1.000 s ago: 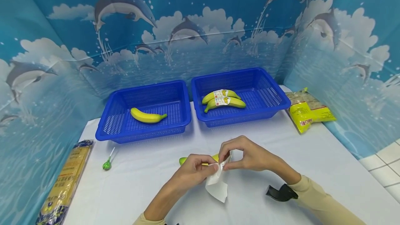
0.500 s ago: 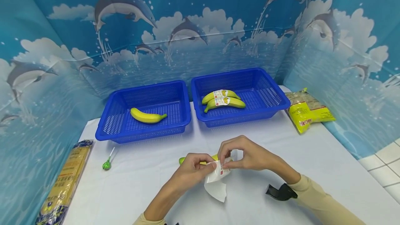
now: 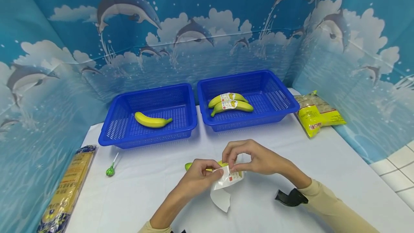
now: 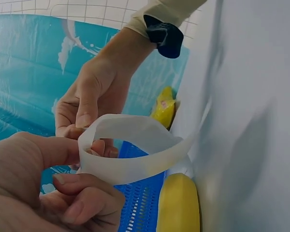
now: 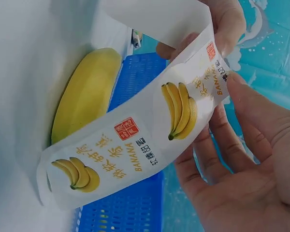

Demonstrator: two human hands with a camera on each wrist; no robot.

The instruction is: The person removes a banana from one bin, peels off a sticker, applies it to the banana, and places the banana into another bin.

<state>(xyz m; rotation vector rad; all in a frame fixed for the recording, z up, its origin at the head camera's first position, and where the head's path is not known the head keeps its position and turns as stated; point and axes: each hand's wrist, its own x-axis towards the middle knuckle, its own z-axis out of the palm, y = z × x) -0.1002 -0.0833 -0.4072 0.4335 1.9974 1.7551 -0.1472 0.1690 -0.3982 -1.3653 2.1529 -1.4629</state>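
Note:
In the head view my left hand (image 3: 201, 177) pinches a strip of banana labels (image 3: 236, 177) between thumb and fingers. The strip's white backing (image 4: 140, 169) curls into a loop in the left wrist view. My right hand (image 3: 257, 158) pinches the strip close beside the left fingers. Two labels with a banana picture and red stamp (image 5: 126, 128) face the right wrist camera. Behind the hands a yellow banana (image 5: 87, 94) lies on the table, mostly hidden by them in the head view, its green tip (image 3: 188, 166) showing at the left.
The left blue basket (image 3: 148, 141) holds one plain banana (image 3: 152, 120); the right basket (image 3: 249, 120) holds two labelled bananas (image 3: 233, 105). A yellow food bag (image 3: 317, 116) lies at right. At left are a green lollipop (image 3: 110, 170) and a long golden packet (image 3: 69, 186).
The strip's printed side has turned into view and spread toward the right, its loose tail swinging slightly left. My right fingers have shifted a little left along it; the left hand stays in place.

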